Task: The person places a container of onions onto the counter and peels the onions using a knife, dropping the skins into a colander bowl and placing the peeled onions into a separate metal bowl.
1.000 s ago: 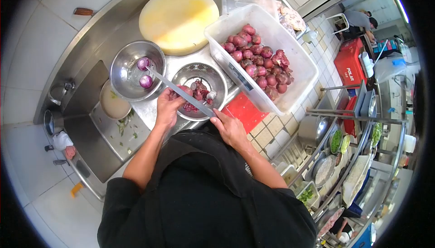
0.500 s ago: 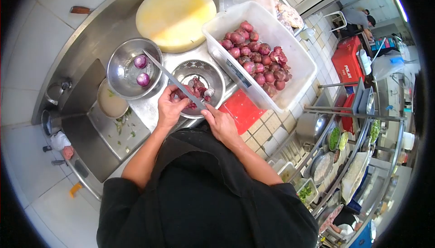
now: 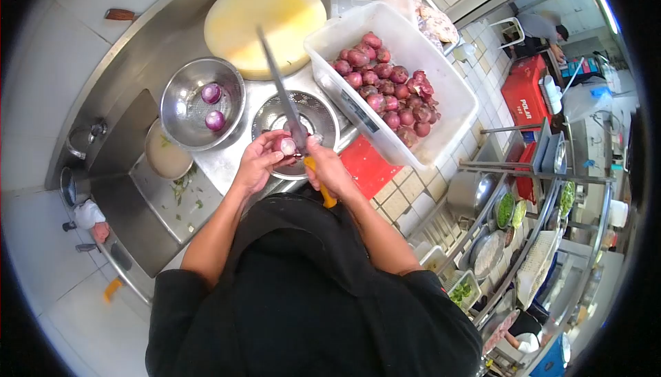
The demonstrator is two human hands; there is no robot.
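My left hand (image 3: 258, 163) is closed around a red onion (image 3: 285, 145), whose pale cut end faces up. In my right hand (image 3: 330, 170) is a knife (image 3: 281, 88) with a yellow handle, its long blade pointing up and away beside the onion. Both hands are over the near edge of a perforated metal colander (image 3: 320, 119), and they hide part of what lies in it. To the left, a metal bowl (image 3: 180, 123) holds two peeled purple onions (image 3: 211, 93). A white plastic tub (image 3: 451, 112) at the right contains many unpeeled red onions (image 3: 392, 88).
A round yellowish cutting board (image 3: 237, 22) lies behind the colander. The sink basin (image 3: 148, 215), with a bowl of cloudy liquid (image 3: 165, 153), is at the left. Something flat and red (image 3: 368, 167) lies below the tub. A metal shelf rack (image 3: 537, 170) stands right; a person (image 3: 540, 29) is farther back.
The knife has swung from pointing up-left across the onion to a steeper angle, and its yellow handle now shows. The onion's pale cut end has come into sight in my left hand.
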